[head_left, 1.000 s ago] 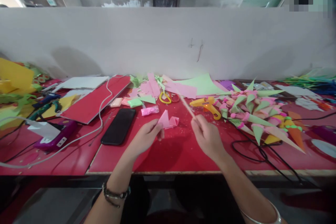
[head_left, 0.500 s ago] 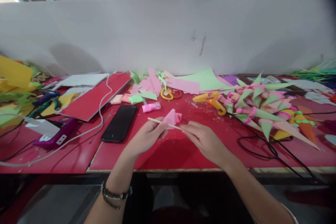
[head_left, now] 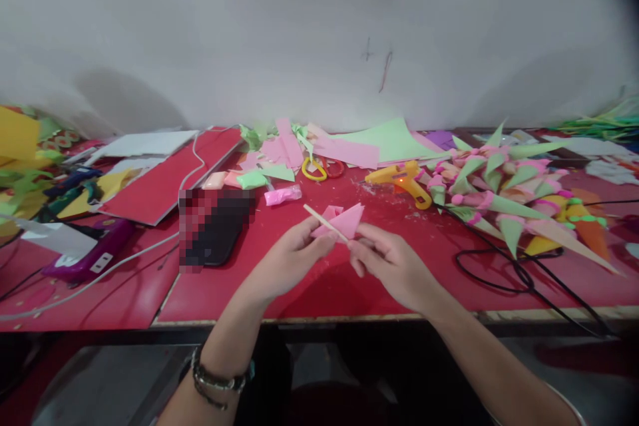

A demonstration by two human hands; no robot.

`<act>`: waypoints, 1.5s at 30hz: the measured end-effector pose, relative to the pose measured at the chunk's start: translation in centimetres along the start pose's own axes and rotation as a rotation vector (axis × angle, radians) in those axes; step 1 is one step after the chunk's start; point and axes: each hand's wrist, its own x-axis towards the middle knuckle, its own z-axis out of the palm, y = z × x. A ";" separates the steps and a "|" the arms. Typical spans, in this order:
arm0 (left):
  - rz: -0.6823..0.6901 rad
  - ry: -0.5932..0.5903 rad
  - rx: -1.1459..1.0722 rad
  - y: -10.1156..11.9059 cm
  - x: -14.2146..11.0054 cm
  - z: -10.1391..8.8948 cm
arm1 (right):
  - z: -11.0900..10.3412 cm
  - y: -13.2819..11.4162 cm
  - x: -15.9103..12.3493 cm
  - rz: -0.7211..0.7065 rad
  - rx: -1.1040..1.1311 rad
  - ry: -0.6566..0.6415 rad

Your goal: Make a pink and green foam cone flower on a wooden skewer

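Folded pink paper, left of glue gun and nearer, now swung tip-rightward, stick slanting across. Left hand pinches both; right hand half-curled at paper's edge, grip unclear. Alignment apparently being adjusted.

Red-topped worktable, crossed by a seam at left. On it, from left to right, lie a purple power strip, a black smartphone, a pink packet, yellow-handled scissors, a yellow hot-glue gun and clustered pink-and-green paper cones.
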 end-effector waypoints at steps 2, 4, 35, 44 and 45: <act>0.027 0.030 -0.068 0.0 0.0 0.2 | -0.1 0.2 0.1 0.025 0.052 0.034; 0.053 0.064 -0.108 0.1 0.2 0.3 | 0.0 0.2 0.1 0.056 0.107 0.036; 0.272 0.200 0.354 -0.2 -0.4 1.7 | 0.9 -0.1 -0.2 -0.018 -0.138 0.062; 0.206 0.206 0.207 -0.5 -0.2 2.2 | 1.4 1.0 -0.2 -0.233 -0.532 0.280; 0.190 0.209 0.195 -0.5 -0.1 2.3 | 1.4 1.2 -0.2 -0.250 -0.595 0.297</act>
